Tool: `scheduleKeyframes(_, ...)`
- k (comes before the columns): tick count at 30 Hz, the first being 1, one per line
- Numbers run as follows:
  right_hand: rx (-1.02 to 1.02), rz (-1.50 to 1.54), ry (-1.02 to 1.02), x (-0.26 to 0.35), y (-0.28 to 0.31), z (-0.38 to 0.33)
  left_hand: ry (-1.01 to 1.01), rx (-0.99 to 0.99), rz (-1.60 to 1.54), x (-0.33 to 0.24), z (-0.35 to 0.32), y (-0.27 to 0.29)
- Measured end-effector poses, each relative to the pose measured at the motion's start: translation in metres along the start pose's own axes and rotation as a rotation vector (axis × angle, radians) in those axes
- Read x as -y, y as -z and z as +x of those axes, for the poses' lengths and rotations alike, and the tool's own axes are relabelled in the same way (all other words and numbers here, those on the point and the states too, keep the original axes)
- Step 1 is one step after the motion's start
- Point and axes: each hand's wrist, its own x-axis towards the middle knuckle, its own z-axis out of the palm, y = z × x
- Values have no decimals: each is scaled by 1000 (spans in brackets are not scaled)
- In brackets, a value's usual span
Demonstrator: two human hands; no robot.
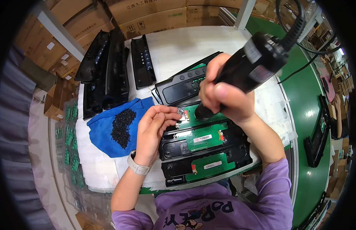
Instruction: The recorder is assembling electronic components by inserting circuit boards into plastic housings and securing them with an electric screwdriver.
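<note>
My right hand [232,96] is wrapped round a black electric screwdriver [248,61], tilted with its lower end over a green circuit board [190,122] in a black plastic housing. Beside the tool's lower end, my left hand [153,124] has its fingertips pressed together at the board's left part; anything between them is too small to make out. The screwdriver's bit is hidden. Nearer to me lie two more black housings, the middle one [174,148] and the nearest one [176,170], each with a green board. A heap of small black screws [123,128] rests on a blue cloth [99,130] left of my hand.
Black housings [116,73] are stacked at the far left, next to a single upright panel [142,63]. Another panel with round buttons [181,88] lies beyond my hands. A cable [294,30] runs from the screwdriver. Right of the table is a green surface [300,122] bearing a black housing [317,138].
</note>
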Motion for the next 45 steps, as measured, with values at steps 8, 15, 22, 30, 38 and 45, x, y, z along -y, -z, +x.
scheduleKeyframes(8, 82, -105, 4, -19, -2, 0, 39, -15, 23, -4, -2, 0)
scheduleKeyframes(15, 151, -141, 55, -24, -7, -2, 106, 15, 76, -6, -1, 4)
scheduleKeyframes(22, 145, -256, 59, -19, -10, -3, 180, 25, -29, 3, 3, 11)
scheduleKeyframes(30, 140, 122, 75, 0, 0, -3, 114, 6, 70, -2, -3, 2)
scheduleKeyframes(38, -55, 447, 254, 8, -2, 1, 129, 86, 88, -3, -7, 0)
scheduleKeyframes(45, -70, 475, 229, 5, -4, -1, 107, 89, 140, -2, -8, -2)
